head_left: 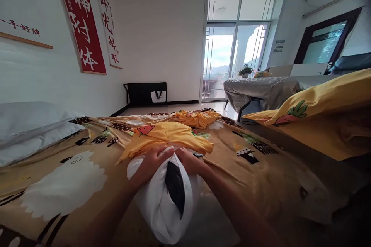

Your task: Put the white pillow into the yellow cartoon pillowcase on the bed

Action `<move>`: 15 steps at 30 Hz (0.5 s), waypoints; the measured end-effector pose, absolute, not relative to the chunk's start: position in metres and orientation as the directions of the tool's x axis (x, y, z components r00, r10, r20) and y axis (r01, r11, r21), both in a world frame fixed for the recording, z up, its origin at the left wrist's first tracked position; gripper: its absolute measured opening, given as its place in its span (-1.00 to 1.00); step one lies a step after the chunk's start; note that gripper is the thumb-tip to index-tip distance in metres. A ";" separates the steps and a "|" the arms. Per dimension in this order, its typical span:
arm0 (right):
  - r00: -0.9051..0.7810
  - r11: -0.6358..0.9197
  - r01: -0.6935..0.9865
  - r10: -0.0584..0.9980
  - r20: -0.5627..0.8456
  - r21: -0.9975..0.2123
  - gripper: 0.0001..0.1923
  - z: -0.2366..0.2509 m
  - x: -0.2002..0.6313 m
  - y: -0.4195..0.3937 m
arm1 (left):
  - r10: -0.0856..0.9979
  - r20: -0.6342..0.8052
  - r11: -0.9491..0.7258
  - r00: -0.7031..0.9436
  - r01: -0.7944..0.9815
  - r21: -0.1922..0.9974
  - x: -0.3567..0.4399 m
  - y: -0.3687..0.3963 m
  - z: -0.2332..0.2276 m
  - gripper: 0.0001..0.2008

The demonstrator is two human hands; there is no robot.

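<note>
A white pillow is folded lengthwise in front of me, with a dark patch showing in the opening of the fold. My left hand is closed on its left upper edge, thumb on top. Beside it, my right hand grips the right edge, its fingers partly hidden by the fabric. Just beyond both hands lies a yellow pillowcase with a red print; whether the pillow's far end is inside it cannot be seen. Farther off, another yellow cloth lies crumpled.
The bed has a tan sheep-print blanket. White pillows are stacked at left. Yellow carrot-print fabric hangs at right, in front of a plastic-covered table. A black folded frame leans against the far wall.
</note>
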State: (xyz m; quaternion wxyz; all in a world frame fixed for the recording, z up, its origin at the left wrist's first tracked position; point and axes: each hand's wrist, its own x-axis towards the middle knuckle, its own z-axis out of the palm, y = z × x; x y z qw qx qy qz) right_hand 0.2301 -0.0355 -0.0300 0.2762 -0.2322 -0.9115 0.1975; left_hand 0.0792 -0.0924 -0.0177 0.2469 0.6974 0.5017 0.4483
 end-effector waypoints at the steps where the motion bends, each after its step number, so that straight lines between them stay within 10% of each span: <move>1: -0.744 0.815 0.334 0.536 0.399 -0.473 -0.78 -0.031 0.231 -0.037 | 0.921 0.378 -0.376 0.095 0.473 0.797 0.078 -0.094 -0.018 -0.70; 10: -0.572 0.827 0.465 0.554 0.606 -0.317 -0.77 -0.006 0.267 -0.069 | 0.921 0.377 -0.389 0.100 0.314 0.866 0.081 -0.086 -0.014 -0.67; 15: -0.476 0.829 0.557 0.360 0.803 -0.042 -0.69 0.009 0.262 -0.125 | 0.937 0.350 -0.343 -0.009 0.185 0.921 0.086 -0.039 0.005 -0.67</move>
